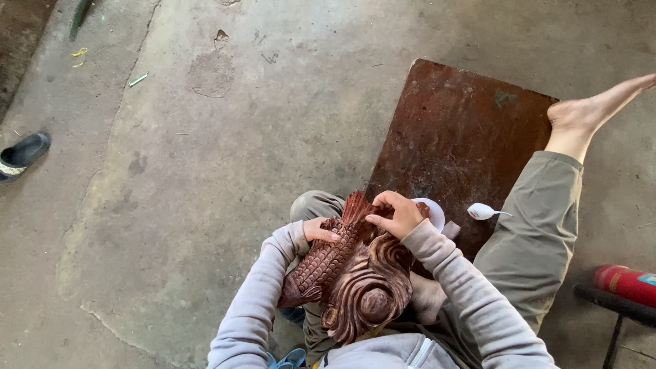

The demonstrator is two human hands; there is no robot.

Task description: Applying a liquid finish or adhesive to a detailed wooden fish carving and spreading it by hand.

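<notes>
Here a person sits on the concrete floor (205,171) with a carved wooden fish (348,273) resting in the lap. The carving is reddish brown, with rows of scales along the body and round swirls cut at the lower end, and its tail fin points away from the person, toward a flat rusty brown board (465,130) that lies on the floor in front.

The left hand (318,229) lies on the scaled side of the fish, its fingers flat against the wood. The right hand (398,213) is on the upper part near the tail fin, with the fingers bent and pressed together on the carving; if there is something small between the fingers I cannot tell. The two hands are close together, but they do not touch each other.

Just beside the right hand, on the board, is a small white round dish (435,213), partly hidden by the hand. Near it a white plastic spoon (484,211) lies on the edge of the board. The right leg, in olive trousers, stretches along the board, and the bare foot (591,109) rests beyond its far corner.

Well apart at the left edge a dark sandal (22,154) lies on the floor. At the right edge a red cylinder (625,283) lies on a dark stand.
</notes>
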